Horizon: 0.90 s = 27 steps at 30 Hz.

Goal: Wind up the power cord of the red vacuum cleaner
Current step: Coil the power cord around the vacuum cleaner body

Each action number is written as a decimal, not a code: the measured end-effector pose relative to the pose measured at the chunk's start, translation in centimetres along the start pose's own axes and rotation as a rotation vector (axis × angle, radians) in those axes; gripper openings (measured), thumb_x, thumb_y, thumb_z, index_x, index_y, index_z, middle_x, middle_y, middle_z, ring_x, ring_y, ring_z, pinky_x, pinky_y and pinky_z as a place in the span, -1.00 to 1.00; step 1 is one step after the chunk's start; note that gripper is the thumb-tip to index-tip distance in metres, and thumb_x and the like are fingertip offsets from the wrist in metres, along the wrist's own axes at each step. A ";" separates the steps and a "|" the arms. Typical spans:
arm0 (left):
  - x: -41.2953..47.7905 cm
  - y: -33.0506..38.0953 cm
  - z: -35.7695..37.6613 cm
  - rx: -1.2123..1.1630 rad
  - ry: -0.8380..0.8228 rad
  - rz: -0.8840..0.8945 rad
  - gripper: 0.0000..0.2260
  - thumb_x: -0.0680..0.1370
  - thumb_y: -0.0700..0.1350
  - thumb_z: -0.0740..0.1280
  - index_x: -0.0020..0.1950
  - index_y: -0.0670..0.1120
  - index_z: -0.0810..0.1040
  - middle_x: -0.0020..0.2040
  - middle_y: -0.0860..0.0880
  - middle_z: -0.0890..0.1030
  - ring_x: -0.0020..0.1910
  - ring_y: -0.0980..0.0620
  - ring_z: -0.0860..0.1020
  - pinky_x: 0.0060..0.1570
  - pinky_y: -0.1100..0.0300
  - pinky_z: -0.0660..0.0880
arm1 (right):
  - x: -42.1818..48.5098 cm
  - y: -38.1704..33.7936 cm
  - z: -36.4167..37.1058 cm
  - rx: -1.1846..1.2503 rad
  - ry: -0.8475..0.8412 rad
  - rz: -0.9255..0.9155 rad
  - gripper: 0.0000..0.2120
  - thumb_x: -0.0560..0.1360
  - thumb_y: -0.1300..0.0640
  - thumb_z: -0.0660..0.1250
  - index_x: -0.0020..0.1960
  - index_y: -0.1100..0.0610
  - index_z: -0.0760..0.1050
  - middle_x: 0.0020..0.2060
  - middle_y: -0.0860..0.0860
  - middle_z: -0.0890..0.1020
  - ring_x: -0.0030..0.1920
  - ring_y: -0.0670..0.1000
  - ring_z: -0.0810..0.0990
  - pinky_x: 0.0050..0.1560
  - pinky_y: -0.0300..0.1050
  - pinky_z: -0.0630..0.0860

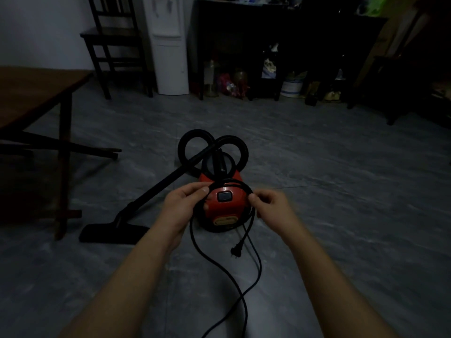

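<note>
A small red vacuum cleaner (228, 206) stands on the grey floor in the middle of the view. Its black power cord (220, 264) arches in a loop above the red body. My left hand (181, 203) pinches the cord at the loop's left end. My right hand (271, 207) grips it at the right end. From my right hand the cord hangs down to the plug (237, 250), which dangles just above the floor. Another length trails from my left hand down across the floor toward me.
The vacuum's black hose (212, 147) coils behind it, and its wand runs left to a floor nozzle (112, 234). A wooden table (36, 98) stands at the left. A chair (114, 45), a white water dispenser (168, 45) and a dark cluttered shelf (280, 45) line the back.
</note>
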<state>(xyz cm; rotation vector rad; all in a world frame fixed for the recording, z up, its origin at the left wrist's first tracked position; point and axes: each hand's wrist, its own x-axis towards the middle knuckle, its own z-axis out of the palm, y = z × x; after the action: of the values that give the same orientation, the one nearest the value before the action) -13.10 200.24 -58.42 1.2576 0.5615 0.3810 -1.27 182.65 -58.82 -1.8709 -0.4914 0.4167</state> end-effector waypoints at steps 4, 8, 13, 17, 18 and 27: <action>0.2 -0.2 -0.4 0.036 -0.033 -0.021 -0.86 0.57 -0.22 0.35 0.03 -0.11 0.71 -0.23 -0.03 0.66 -0.32 0.09 0.51 -0.26 0.27 0.50 | -0.7 -0.6 0.2 -0.047 -0.069 -0.061 -0.83 0.61 0.18 0.31 0.13 0.15 0.64 -0.16 -0.11 0.64 -0.34 -0.40 0.56 -0.31 -0.50 0.44; 0.3 -0.6 -0.4 0.133 -0.068 -0.019 -0.86 0.57 -0.19 0.36 -0.01 -0.05 0.73 -0.23 0.00 0.67 -0.29 0.10 0.51 -0.24 0.28 0.48 | -1.1 -1.1 0.9 -0.104 -0.074 -0.177 -0.85 0.57 0.14 0.36 0.09 -0.01 0.65 -0.19 -0.19 0.64 -0.29 -0.37 0.56 -0.27 -0.46 0.44; 0.3 -0.9 -0.1 0.136 -0.060 0.004 -0.85 0.58 -0.22 0.34 0.00 -0.08 0.70 -0.20 -0.02 0.67 -0.21 0.07 0.54 -0.26 0.32 0.50 | -0.9 -0.7 1.4 -0.180 -0.051 -0.240 -0.84 0.55 0.13 0.39 0.11 0.02 0.66 -0.17 -0.17 0.67 -0.21 -0.32 0.59 -0.21 -0.45 0.46; 0.2 -1.1 0.1 0.059 -0.069 -0.013 -0.84 0.59 -0.22 0.32 -0.01 -0.08 0.70 -0.13 -0.07 0.65 -0.16 0.02 0.52 -0.19 0.25 0.49 | -0.4 -0.4 1.6 -0.101 -0.059 -0.176 -0.87 0.57 0.08 0.36 0.06 0.03 0.67 -0.12 -0.05 0.70 -0.16 -0.20 0.63 -0.12 -0.29 0.55; 0.1 -1.1 0.1 0.042 -0.069 -0.014 -0.83 0.59 -0.22 0.32 -0.02 -0.07 0.71 -0.13 -0.08 0.65 -0.17 0.02 0.52 -0.18 0.24 0.50 | -0.3 -0.4 1.7 -0.081 -0.058 -0.174 -0.87 0.58 0.09 0.36 0.05 0.05 0.67 -0.12 -0.02 0.70 -0.15 -0.17 0.63 -0.10 -0.25 0.56; -0.6 -0.6 0.6 0.149 -0.026 0.058 -0.86 0.59 -0.09 0.35 0.05 -0.09 0.67 -0.13 -0.02 0.70 -0.15 0.05 0.64 -0.07 0.19 0.59 | -0.3 -1.3 1.6 0.025 0.036 -0.181 -0.79 0.61 0.19 0.30 -0.14 0.01 0.62 -0.30 -0.11 0.63 -0.28 -0.26 0.58 -0.23 -0.37 0.50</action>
<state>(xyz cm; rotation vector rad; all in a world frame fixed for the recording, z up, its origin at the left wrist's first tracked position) -13.30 199.26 -58.81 1.4228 0.5393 0.3762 -2.50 184.21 -58.09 -1.7887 -0.6228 0.2666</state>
